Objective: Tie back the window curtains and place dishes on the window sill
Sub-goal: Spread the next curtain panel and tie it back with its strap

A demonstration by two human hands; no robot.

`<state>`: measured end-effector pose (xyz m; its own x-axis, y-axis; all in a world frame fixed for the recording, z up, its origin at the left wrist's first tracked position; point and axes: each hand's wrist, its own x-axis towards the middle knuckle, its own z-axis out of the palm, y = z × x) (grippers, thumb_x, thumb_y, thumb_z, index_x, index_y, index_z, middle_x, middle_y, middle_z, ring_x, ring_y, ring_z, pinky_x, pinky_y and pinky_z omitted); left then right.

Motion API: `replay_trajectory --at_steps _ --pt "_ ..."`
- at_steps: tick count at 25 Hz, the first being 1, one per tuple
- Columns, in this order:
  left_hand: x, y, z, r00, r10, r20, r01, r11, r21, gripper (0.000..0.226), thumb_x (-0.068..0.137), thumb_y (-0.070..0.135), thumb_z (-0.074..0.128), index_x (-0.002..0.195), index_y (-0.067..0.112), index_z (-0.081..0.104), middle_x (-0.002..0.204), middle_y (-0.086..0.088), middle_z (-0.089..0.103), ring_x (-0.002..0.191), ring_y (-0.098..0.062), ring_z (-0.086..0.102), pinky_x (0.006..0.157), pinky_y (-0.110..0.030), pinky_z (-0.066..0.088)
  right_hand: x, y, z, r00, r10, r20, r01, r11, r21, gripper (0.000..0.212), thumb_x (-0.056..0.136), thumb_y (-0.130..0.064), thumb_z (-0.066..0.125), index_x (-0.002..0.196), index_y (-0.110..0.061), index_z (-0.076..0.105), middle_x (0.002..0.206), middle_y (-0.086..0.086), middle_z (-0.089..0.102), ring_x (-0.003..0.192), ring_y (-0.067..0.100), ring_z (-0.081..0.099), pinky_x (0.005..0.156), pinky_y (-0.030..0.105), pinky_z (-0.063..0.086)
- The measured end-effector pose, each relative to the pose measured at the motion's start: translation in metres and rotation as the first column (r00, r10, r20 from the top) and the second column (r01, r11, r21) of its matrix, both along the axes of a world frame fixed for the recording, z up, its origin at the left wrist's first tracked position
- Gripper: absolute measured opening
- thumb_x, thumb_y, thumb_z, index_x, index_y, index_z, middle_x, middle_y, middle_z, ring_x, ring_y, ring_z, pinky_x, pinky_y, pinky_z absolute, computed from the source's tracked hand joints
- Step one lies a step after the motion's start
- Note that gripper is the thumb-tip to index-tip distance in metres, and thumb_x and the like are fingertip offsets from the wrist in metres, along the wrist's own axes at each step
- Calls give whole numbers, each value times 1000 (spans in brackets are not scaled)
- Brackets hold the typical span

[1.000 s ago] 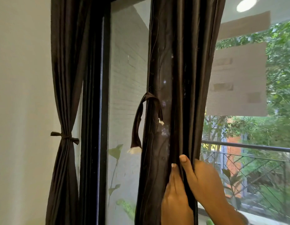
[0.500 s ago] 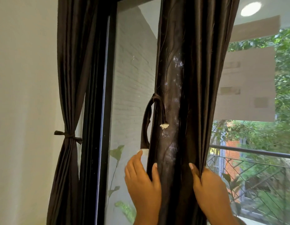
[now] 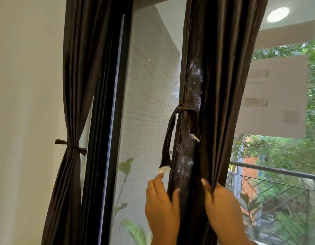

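Nearest the camera, both hands reach up from the bottom edge and hold the gathered middle curtain (image 3: 216,71) between them. The left hand (image 3: 162,207) has its thumb laid on the front of the bunched dark brown cloth and its fingers behind the left edge, pinching that edge. Its index finger points up, its tip just below the white end (image 3: 163,169) of the tie-back strap (image 3: 168,137). The right hand (image 3: 223,209) grips the curtain's right folds, with the thumb in front and the other fingers curled round behind.

The strap is looped round the curtain above the hands. One length hangs loose down the left side, and a second white end (image 3: 195,137) lies against the front of the cloth.

Further left, the left curtain (image 3: 73,76) hangs beside the black window frame (image 3: 103,138), cinched by a knotted tie (image 3: 71,146), with a pale wall (image 3: 20,112) next to it.

Through the window screen there are green leaves (image 3: 125,165) close to the mesh, a white brick wall (image 3: 149,82), a metal railing (image 3: 276,174) and trees (image 3: 294,156). A round ceiling light (image 3: 278,14) is reflected at top right
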<state>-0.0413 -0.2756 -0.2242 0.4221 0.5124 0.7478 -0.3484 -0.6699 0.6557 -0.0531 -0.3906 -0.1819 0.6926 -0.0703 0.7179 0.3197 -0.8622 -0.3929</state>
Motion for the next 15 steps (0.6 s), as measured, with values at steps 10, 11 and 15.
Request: replay_trajectory --at_steps 10,11,15 --pt "5 -3 -11 989 -140 -56 141 990 9 9 91 21 52 88 28 48 85 12 53 77 -4 51 68 -14 41 14 7 -2 1000 17 -21 -16 999 42 43 97 -42 27 99 -12 57 56 -10 39 58 14 51 57 23 40" --pt "1 -7 -16 985 -171 -26 171 985 2 15 89 17 56 84 29 49 79 14 52 70 -3 50 62 -13 39 15 9 -2 999 33 -25 -32 998 53 42 97 -42 27 96 -13 57 57 -10 39 63 17 55 59 25 43" --pt "-8 -24 -30 964 -248 93 244 968 52 25 78 12 59 78 33 46 65 22 48 64 0 47 52 -2 33 14 20 -2 989 147 -34 -142 983 117 41 94 -48 23 78 -21 49 57 -9 43 61 17 55 61 29 48"
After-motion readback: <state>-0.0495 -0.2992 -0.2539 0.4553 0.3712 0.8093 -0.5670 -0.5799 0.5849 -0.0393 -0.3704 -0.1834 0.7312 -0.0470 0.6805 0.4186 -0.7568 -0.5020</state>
